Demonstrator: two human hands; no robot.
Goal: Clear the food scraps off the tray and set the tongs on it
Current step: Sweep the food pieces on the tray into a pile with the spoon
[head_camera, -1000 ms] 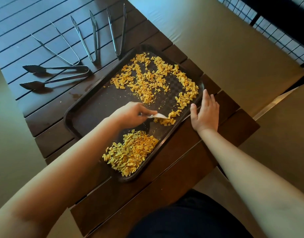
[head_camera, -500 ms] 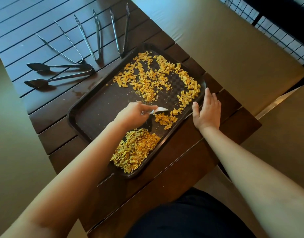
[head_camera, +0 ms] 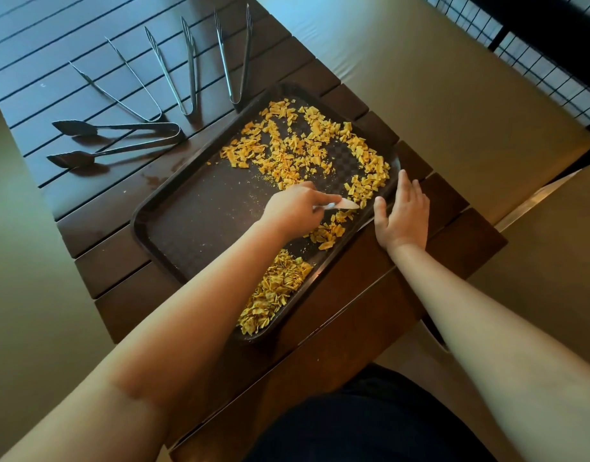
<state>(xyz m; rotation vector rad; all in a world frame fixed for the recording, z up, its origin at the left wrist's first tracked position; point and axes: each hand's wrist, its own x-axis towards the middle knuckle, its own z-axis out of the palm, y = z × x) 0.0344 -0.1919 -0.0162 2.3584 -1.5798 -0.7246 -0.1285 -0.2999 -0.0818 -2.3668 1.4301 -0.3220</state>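
A dark brown tray [head_camera: 193, 228] lies on the slatted wooden table. Yellow food scraps [head_camera: 307, 148] are strewn over its far half, and a heap of scraps [head_camera: 277, 291] sits in its near corner. My left hand [head_camera: 295, 208] grips a small pale scraper [head_camera: 345, 204] over the tray, its tip by a little cluster of scraps near the right rim. My right hand [head_camera: 403, 211] lies flat with straight fingers against the tray's right rim. Several metal tongs [head_camera: 187, 68] lie in a fan on the table beyond the tray; the black-tipped tongs [head_camera: 117, 141] are at the left.
The dark slatted table [head_camera: 97, 235] ends close to my body and at the right. A beige floor surrounds it. A wire grid fence [head_camera: 537, 45] stands at the upper right. Bare tray surface shows at the left half.
My left hand has moved the scraper up and right, from the small scrap cluster toward the scraps by the right rim. My right hand has stayed on the rim.
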